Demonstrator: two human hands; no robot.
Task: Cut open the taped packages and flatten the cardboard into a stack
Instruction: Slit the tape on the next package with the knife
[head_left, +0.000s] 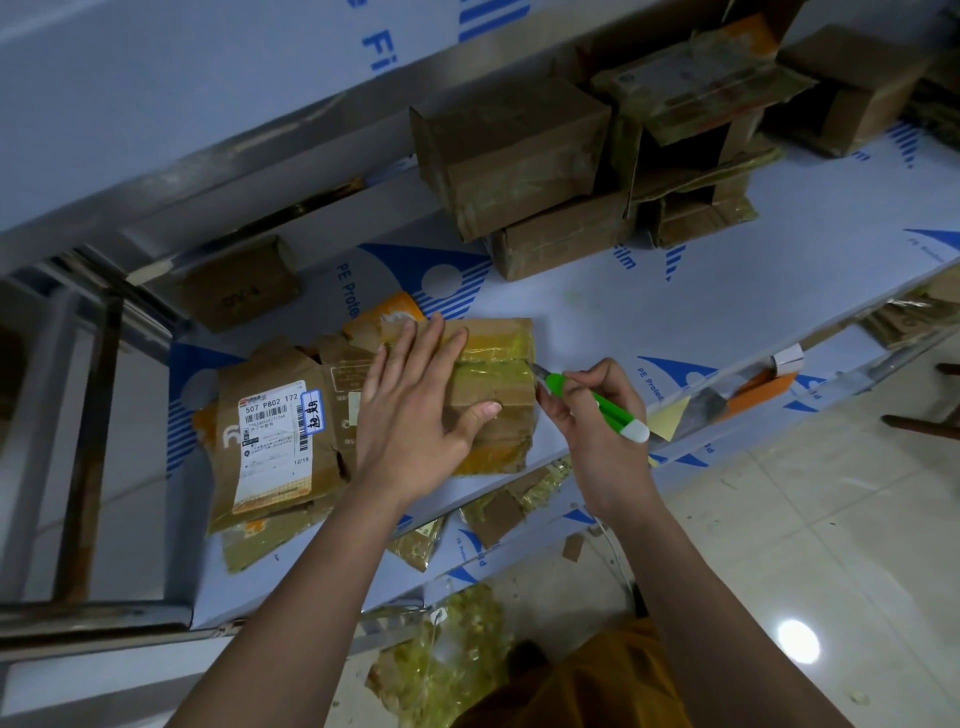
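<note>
- Head view looks down on a steel table (727, 270) covered in white-and-blue protective film.
- Taped box (496, 395) sits near the table's front edge, seam sealed with yellowish tape (493, 358).
- Left hand (415, 405) lies flat on the box, fingers straight and spread, thumb on the top near the right edge. Pressing, not gripping.
- Right hand (592, 415) grips a green and white box cutter (597, 402), fingers curled around the handle.
- Blade tip is at the box's right edge, at the end of the tape seam. Can't tell whether it's in the tape or only touching.
- Flattened cardboard (275, 447) with a white shipping label (275, 441) lies just left of the box, partly under the left hand.
- Pile of boxes (519, 166) at the back of the table, well apart from the hands; some closed, some with flaps open.
- One small box (239, 286) sits at back left by the table frame.
- Torn tape and cardboard scraps (498, 509) lie on the lower shelf below the front edge.
- Crumpled wad of yellowish tape (447, 654) is lower down, near the tiled floor (831, 519).
</note>
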